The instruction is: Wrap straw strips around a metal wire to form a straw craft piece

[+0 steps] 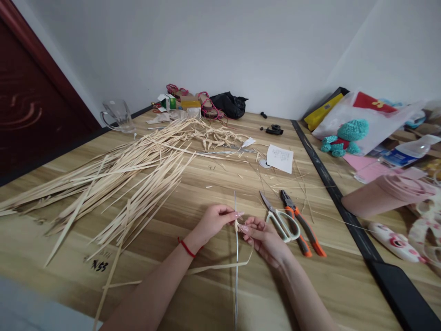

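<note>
Metal wire (236,287) over table (206,308), between your hands | your left hand (216,221) pinches its knot (236,225); right hand (263,240) pinches pale strip (217,267) | likely light, springy; strip may split: grip beside knot

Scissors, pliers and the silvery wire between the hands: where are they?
Scissors (274,211), head view: where blades meet handles.
Pliers (304,222), head view: on one handle.
Silvery wire (236,285), head view: on its lower length.

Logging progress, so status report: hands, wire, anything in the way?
Left hand pinching wire, right hand pinching pale strip. Strip crosses wire. Scissors, pliers beside right hand.
</note>
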### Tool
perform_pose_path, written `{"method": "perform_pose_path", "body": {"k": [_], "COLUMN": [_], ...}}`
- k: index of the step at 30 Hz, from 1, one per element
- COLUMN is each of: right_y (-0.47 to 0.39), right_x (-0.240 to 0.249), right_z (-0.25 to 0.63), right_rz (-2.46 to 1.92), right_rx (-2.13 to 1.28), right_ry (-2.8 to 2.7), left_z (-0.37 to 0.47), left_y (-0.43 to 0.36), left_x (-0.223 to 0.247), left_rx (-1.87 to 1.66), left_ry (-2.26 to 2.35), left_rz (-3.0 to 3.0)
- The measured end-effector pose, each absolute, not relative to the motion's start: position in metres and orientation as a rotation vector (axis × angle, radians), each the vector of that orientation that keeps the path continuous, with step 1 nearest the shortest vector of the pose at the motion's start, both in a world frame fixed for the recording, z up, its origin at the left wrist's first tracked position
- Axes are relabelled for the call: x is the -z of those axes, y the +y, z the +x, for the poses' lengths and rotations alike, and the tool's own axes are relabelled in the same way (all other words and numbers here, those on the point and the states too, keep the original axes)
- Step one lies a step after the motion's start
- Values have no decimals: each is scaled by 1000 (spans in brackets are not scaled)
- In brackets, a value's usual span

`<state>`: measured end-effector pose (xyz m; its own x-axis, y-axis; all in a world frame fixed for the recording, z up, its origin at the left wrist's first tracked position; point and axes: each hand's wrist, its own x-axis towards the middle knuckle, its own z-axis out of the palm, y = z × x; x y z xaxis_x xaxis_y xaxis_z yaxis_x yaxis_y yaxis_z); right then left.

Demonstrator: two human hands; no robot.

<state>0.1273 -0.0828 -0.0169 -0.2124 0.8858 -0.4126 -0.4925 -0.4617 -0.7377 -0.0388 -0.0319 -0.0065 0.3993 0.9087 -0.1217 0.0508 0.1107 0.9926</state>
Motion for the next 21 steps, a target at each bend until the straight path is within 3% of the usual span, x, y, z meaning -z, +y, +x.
{"method": "perform_pose_path", "body": {"k": [21], "right_y": [-84], "right_x": [14], "right_z": [129], "right_rz": [-944], "right_rx": [-1924], "right_ry": [-527], "left_z": [-38], "left_y": [-34], "left_x": [-1], "left_rx": [-786], "left_ry": [993], "left_rz": [1300]}}
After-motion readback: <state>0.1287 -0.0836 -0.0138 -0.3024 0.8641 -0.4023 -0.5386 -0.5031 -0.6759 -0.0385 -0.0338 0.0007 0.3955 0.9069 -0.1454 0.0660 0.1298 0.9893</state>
